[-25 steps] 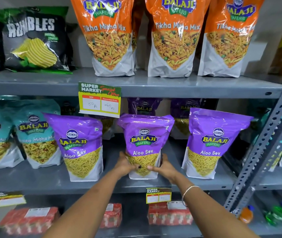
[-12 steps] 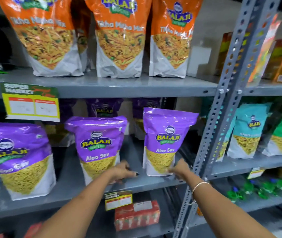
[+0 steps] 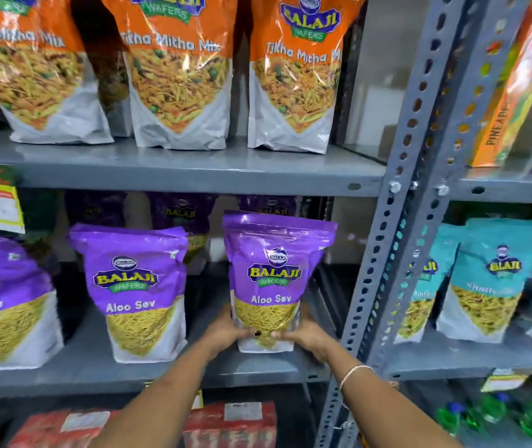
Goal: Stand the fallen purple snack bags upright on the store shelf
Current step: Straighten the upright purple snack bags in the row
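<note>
While both hands squeeze its lower corners, the right purple bag (image 3: 274,279) stands upright on the shelf (image 3: 193,367). Left hand (image 3: 225,331) presses at 9 o'clock, right hand (image 3: 306,334) at 3, probably to steady it.

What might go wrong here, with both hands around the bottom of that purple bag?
The left hand and right hand grip only the base of the purple Aloo Sev bag, so its tall top might tip forward once released. It stands near the shelf's front edge and may slide off. Shifting it sideways could bump the neighbouring purple bag.
</note>
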`<state>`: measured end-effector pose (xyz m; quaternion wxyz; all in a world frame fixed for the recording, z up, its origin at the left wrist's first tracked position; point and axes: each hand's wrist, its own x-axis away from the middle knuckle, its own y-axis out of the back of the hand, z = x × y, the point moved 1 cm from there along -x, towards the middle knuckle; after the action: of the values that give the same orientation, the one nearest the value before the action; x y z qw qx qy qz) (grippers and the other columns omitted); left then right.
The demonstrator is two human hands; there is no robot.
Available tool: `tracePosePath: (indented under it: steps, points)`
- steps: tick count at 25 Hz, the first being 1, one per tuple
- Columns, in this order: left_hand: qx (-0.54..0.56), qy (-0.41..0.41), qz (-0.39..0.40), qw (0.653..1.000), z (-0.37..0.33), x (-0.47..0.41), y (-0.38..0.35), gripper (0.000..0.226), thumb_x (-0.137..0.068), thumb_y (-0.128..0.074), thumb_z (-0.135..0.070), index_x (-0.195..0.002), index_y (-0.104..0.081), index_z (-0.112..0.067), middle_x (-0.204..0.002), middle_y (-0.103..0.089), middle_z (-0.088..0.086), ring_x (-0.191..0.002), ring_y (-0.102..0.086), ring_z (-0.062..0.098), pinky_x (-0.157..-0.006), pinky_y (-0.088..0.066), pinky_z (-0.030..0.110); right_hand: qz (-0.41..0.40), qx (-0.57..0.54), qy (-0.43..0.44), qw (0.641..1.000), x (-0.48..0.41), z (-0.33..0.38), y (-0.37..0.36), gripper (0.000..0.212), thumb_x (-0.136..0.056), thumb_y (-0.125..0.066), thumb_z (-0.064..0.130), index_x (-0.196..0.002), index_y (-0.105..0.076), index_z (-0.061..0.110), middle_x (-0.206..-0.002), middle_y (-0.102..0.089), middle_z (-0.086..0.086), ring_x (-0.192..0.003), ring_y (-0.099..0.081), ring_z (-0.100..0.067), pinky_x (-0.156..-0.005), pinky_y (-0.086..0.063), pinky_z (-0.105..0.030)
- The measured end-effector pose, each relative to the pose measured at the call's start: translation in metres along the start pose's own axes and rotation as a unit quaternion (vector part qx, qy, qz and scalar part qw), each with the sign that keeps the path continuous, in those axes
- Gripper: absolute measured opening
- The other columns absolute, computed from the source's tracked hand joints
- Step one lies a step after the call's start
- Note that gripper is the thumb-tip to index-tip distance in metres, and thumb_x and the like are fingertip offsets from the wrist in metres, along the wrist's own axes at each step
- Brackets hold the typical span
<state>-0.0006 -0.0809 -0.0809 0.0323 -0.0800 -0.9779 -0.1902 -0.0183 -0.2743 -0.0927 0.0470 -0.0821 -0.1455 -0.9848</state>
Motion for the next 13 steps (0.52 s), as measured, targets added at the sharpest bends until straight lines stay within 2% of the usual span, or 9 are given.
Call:
tracePosePath:
  steps: [1,4,5,6,8,9,13]
  points:
    - [-0.007,-0.006,-0.002,1.0,-0.004,0.002,-0.001,0.087,-0.047,-0.079,-0.02,-0.126,-0.044,-0.006,-0.126,-0.058,0.014,-0.119,-0.054,0.024,-0.096,-0.042,0.029,0.0,0.009,0.002,1.0,0.001,0.002,0.001,0.089,-0.054,-0.087,0.026,-0.128,-0.042,0.011,-0.13,-0.058,-0.004,-0.12,-0.054,-0.017,-0.097,-0.046,-0.021]
    - [-0.082,-0.017,0.007,0.996,-0.015,0.006,-0.008,0.081,-0.057,-0.083,-0.018,-0.127,-0.045,-0.009,-0.125,-0.056,0.006,-0.119,-0.053,0.023,-0.095,-0.041,0.027,-0.021,0.014,0.008,1.0,-0.003,-0.008,0.012,0.117,-0.031,-0.09,0.046,-0.129,-0.037,0.013,-0.129,-0.058,-0.006,-0.119,-0.055,-0.02,-0.107,-0.043,-0.035]
    - [-0.09,-0.023,0.007,0.996,-0.015,0.004,-0.011,0.078,-0.06,-0.083,-0.017,-0.128,-0.045,-0.01,-0.128,-0.056,0.007,-0.12,-0.053,0.024,-0.097,-0.042,0.029,-0.016,0.014,0.01,1.0,0.003,-0.005,0.014,0.114,-0.032,-0.091,0.042,-0.128,-0.038,0.012,-0.127,-0.059,-0.007,-0.118,-0.056,-0.02,-0.107,-0.042,-0.037]
    - [-0.095,-0.023,0.012,0.995,-0.015,0.004,-0.013,0.077,-0.061,-0.083,-0.017,-0.128,-0.045,-0.01,-0.13,-0.056,0.009,-0.121,-0.053,0.025,-0.099,-0.043,0.031,-0.008,0.007,0.005,1.0,0.01,-0.001,0.015,0.101,-0.039,-0.092,0.032,-0.124,-0.041,0.011,-0.124,-0.06,-0.008,-0.115,-0.057,-0.021,-0.106,-0.043,-0.035]
    - [-0.092,-0.017,0.021,0.995,-0.018,0.007,-0.016,0.077,-0.061,-0.083,-0.017,-0.128,-0.044,-0.011,-0.131,-0.057,0.011,-0.12,-0.054,0.026,-0.098,-0.043,0.03,-0.002,-0.009,-0.005,1.0,0.026,0.011,0.014,0.058,-0.061,-0.082,0.004,-0.108,-0.051,0.014,-0.113,-0.062,-0.006,-0.108,-0.058,-0.02,-0.101,-0.043,-0.03]
    - [-0.092,-0.014,0.022,0.995,-0.018,0.008,-0.016,0.076,-0.062,-0.083,-0.018,-0.127,-0.045,-0.01,-0.13,-0.058,0.011,-0.119,-0.054,0.025,-0.096,-0.042,0.029,0.005,-0.012,-0.004,1.0,0.03,0.013,0.014,0.049,-0.066,-0.076,-0.004,-0.103,-0.052,0.015,-0.109,-0.062,-0.005,-0.106,-0.057,-0.02,-0.1,-0.042,-0.03]
    - [-0.084,-0.017,0.028,0.996,-0.012,0.011,-0.013,0.071,-0.063,-0.082,-0.019,-0.125,-0.047,-0.012,-0.128,-0.06,0.008,-0.117,-0.055,0.025,-0.092,-0.043,0.027,-0.009,-0.02,0.005,1.0,0.036,0.017,0.007,0.05,-0.064,-0.077,-0.007,-0.091,-0.048,0.024,-0.103,-0.063,0.0,-0.111,-0.057,-0.025,-0.105,-0.042,-0.038]
